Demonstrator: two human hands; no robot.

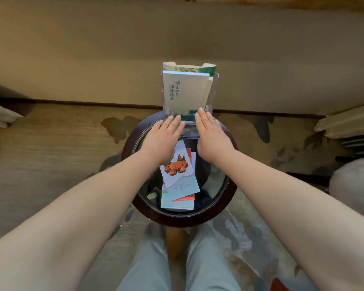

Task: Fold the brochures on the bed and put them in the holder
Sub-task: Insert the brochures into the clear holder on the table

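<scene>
lower brochures (177, 203) covered (titles hidden), forearms (76, 217) cropped

I see the clear plastic holder (215, 87) standing upright at the far edge of the round table (177, 219). A cream folded brochure (183, 93) with blue vertical script sits at its front, and a green-printed brochure (189, 67) behind it pokes up higher. Nearer to me, a loose stack of brochures (178, 203) lies flat on the glass, fanned askew. The top one (177, 164) shows an orange crab, with pale teal and red-orange sheets beneath.
</scene>
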